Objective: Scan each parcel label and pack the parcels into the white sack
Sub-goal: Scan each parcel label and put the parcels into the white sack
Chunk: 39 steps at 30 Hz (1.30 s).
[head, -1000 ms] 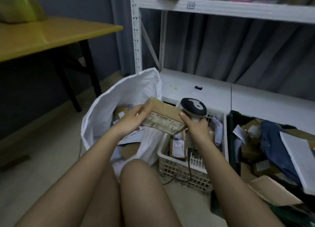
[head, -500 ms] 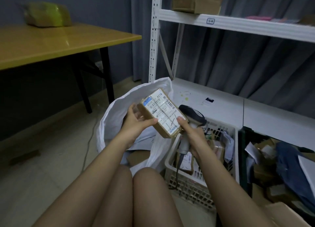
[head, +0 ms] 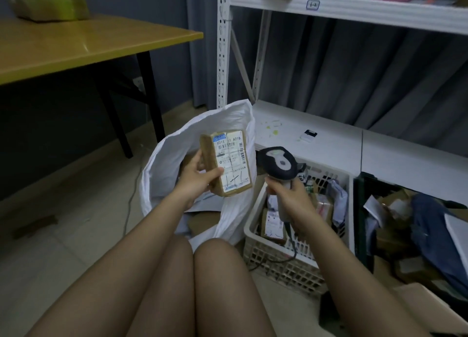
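Parcel (head: 229, 163) stands upright over the sack (head: 162, 164), our left hand (head: 196, 178) curled round its edge, label facing us; our right hand (head: 291, 193) grips the scanner (head: 278, 162) just beside it. We should tilt the barcode squarely toward the scanner. We count one sack, one scanner, two crates

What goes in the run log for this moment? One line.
left hand: holds parcel, label up | right hand: grips scanner | white sack: open

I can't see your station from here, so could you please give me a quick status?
Left hand holds parcel, label up. Right hand grips scanner. White sack open beneath, nothing blocking.
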Each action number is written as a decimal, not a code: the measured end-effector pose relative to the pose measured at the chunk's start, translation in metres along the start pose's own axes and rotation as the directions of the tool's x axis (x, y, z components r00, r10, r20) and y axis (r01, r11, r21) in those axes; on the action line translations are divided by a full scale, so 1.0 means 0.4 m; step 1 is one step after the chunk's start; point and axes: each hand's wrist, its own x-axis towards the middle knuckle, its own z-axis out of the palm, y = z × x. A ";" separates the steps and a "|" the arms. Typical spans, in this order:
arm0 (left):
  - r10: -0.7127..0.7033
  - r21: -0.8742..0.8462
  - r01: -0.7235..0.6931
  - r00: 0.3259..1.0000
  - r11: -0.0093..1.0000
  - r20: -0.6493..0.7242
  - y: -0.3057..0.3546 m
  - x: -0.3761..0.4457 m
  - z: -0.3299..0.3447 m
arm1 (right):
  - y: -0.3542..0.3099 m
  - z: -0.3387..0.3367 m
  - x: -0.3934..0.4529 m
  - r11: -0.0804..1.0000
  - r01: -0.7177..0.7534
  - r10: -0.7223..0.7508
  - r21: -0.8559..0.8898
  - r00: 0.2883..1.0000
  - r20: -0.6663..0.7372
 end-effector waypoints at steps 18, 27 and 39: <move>-0.004 0.094 0.013 0.995 0.996 -0.096 -0.059 0.039 0.018 | 0.021 0.037 -0.041 0.984 0.142 -0.135 -0.111 0.989 0.060; 0.011 0.116 0.003 0.992 0.993 -0.126 -0.080 0.045 -0.007 | 0.008 0.057 -0.042 0.991 0.129 -0.125 -0.039 0.988 0.090; 0.288 0.573 -0.073 0.911 0.816 -0.294 -0.108 0.264 -0.062 | 0.099 0.051 0.103 0.987 -0.046 0.065 0.156 0.991 -0.115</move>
